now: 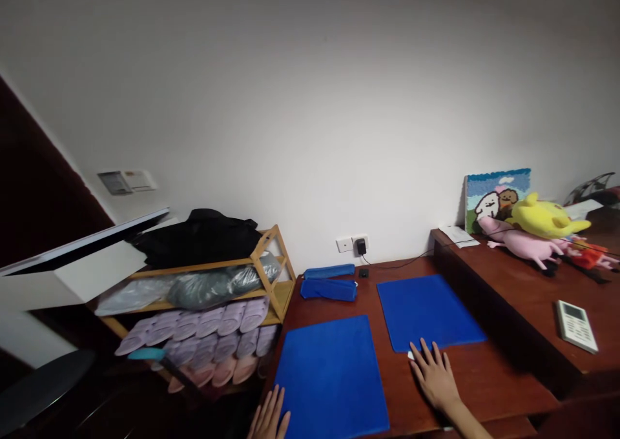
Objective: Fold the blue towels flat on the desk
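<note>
Two blue cloths are spread flat on the reddish-brown table. The left cloth [332,377] is nearer the front, and the right cloth [426,310] lies farther back. My left hand [268,416] rests with fingers extended at the lower left edge of the left cloth, partly cut off by the frame. Palm down, my right hand [436,374] has its fingers spread at the front edge of the right cloth, beside a small white tag [411,356]. Neither hand holds anything. Folded blue cloths [329,289] lie at the table's back left.
A wooden rack [271,274] with slippers [208,323] and a black bag [201,239] stands left. On the raised right surface are plush toys [545,216], a picture [498,193] and a white remote [576,326]. A plug [361,246] with a cable is at the wall.
</note>
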`<state>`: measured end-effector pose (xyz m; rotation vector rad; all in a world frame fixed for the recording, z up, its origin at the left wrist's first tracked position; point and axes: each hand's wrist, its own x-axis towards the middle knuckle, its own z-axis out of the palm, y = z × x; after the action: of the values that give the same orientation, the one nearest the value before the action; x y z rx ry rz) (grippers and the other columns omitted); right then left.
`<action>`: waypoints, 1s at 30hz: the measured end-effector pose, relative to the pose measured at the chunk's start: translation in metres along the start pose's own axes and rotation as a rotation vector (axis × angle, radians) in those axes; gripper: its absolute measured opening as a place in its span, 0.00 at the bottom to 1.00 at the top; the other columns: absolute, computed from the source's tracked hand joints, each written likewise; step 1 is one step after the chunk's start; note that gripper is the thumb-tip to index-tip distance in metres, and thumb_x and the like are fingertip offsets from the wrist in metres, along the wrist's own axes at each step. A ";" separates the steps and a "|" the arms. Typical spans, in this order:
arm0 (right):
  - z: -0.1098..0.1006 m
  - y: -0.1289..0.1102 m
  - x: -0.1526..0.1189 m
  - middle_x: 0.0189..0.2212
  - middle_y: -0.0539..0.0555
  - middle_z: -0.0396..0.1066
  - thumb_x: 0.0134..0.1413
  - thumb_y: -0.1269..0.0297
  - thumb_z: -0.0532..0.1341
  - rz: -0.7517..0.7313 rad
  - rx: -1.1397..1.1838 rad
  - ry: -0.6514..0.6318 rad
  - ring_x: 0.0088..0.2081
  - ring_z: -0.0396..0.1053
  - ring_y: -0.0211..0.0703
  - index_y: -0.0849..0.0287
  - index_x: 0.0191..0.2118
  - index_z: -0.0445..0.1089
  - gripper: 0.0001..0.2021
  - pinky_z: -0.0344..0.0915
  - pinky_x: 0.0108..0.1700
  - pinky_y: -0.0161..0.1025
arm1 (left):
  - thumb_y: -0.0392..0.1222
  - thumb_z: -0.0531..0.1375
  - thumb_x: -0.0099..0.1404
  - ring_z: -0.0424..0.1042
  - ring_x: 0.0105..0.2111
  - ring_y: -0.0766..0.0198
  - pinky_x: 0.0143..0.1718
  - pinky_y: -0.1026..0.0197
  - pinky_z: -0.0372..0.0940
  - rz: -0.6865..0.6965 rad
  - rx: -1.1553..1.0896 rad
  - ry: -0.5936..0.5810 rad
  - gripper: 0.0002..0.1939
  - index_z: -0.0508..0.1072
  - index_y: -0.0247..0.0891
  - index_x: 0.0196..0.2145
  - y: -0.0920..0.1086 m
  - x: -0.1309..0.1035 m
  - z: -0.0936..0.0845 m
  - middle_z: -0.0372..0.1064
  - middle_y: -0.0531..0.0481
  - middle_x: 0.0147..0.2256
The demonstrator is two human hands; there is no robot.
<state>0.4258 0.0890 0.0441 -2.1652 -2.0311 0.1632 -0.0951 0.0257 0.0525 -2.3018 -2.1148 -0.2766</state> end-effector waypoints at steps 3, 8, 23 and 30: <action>0.002 0.000 -0.045 0.75 0.50 0.49 0.68 0.46 0.49 -0.014 0.004 0.005 0.75 0.45 0.66 0.39 0.72 0.55 0.29 0.45 0.71 0.67 | 0.47 0.46 0.75 0.58 0.70 0.57 0.70 0.47 0.60 0.031 -0.038 0.092 0.29 0.61 0.49 0.71 0.005 -0.014 -0.012 0.59 0.53 0.71; 0.002 0.000 -0.095 0.73 0.49 0.53 0.68 0.49 0.51 -0.047 0.020 0.013 0.74 0.49 0.65 0.38 0.70 0.59 0.27 0.49 0.71 0.69 | 0.50 0.48 0.74 0.70 0.63 0.56 0.64 0.52 0.68 0.046 -0.103 0.161 0.25 0.74 0.52 0.61 0.006 -0.048 -0.022 0.71 0.55 0.64; 0.004 -0.014 -0.141 0.71 0.50 0.58 0.64 0.48 0.53 -0.020 0.045 0.030 0.71 0.55 0.70 0.39 0.68 0.65 0.28 0.52 0.69 0.70 | 0.47 0.50 0.69 0.76 0.58 0.56 0.60 0.54 0.72 0.040 -0.174 0.229 0.22 0.78 0.52 0.53 -0.007 -0.065 -0.003 0.79 0.54 0.56; 0.006 -0.079 -0.126 0.71 0.49 0.61 0.58 0.65 0.55 -0.339 0.150 0.051 0.69 0.61 0.57 0.45 0.71 0.60 0.34 0.54 0.71 0.54 | 0.61 0.46 0.75 0.81 0.51 0.55 0.54 0.54 0.76 0.089 -0.230 0.265 0.26 0.82 0.52 0.45 -0.011 -0.063 -0.016 0.82 0.51 0.50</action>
<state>0.3391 -0.0321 0.0495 -1.6923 -2.2392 0.2051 -0.1127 -0.0376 0.0589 -2.3092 -1.9359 -0.8125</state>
